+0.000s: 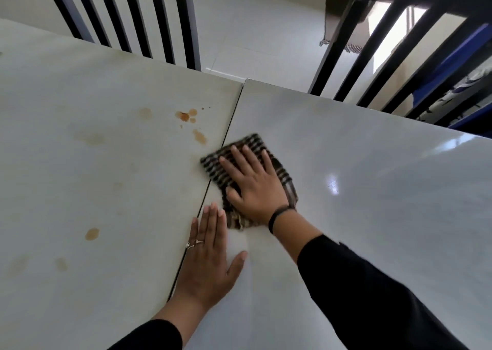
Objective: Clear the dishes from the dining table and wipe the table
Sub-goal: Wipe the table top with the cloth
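Note:
A glossy white dining table [372,190] fills the view, made of two slabs joined by a dark seam [226,139]. My right hand [253,182] presses flat, fingers spread, on a brown-and-white checked cloth [253,143] lying just right of the seam. My left hand [210,256] rests flat on the table, palm down, across the seam, just below the cloth's near end; it holds nothing. Brown spill stains [186,116] mark the left slab, with another spot [92,234] nearer to me. No dishes are in view.
Two dark slatted chairs stand at the far edge: one at the left [149,22], one at the right [399,56]. Beyond them is pale tiled floor [253,30] with a fringed mat [338,6]. Blue and patterned fabric [452,83] shows behind the right chair.

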`<state>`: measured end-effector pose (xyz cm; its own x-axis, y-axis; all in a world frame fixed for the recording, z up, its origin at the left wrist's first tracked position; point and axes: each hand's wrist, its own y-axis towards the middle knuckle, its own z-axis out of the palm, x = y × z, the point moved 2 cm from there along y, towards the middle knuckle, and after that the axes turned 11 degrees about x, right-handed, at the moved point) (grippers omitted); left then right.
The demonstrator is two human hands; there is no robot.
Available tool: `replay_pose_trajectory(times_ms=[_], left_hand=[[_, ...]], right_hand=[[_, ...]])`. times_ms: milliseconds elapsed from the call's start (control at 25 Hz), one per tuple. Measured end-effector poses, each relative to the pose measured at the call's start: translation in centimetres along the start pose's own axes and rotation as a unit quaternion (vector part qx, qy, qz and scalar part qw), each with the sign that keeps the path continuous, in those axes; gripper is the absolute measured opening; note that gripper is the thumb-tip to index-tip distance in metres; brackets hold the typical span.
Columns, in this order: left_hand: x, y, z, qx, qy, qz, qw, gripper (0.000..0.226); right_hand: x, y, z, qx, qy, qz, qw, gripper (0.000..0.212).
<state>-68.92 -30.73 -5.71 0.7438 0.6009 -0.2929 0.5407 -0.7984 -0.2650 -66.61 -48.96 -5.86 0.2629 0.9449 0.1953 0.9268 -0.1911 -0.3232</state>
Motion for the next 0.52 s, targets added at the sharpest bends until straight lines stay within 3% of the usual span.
replay_pose_trajectory(times_ms=[160,280,440,520], left_hand=[[-0.4,0.2,-0.1,0.028,0.027,0.031,0.999,0.086],[-0.4,0.4,0.1,0.035,0.026,0.035,0.998,0.084],[-0.4,0.6,0.3,0.021,0.026,0.035,0.999,0.074],[-0.2,0.6,0.4,0.01,0.024,0.034,0.999,0.072]], right_hand=[[-0.2,-13.2,4.6,-0.009,0.024,0.041,0.999,0.073],[-6.8,-21.6,5.4,-0.031,0.035,0.141,0.989,0.075],[-18.9,-22.5,2.4,-0.047,0.112,0.411,0.903,0.072],[-21.2,-17.9,0.6,-0.052,0.142,0.464,0.873,0.068]])
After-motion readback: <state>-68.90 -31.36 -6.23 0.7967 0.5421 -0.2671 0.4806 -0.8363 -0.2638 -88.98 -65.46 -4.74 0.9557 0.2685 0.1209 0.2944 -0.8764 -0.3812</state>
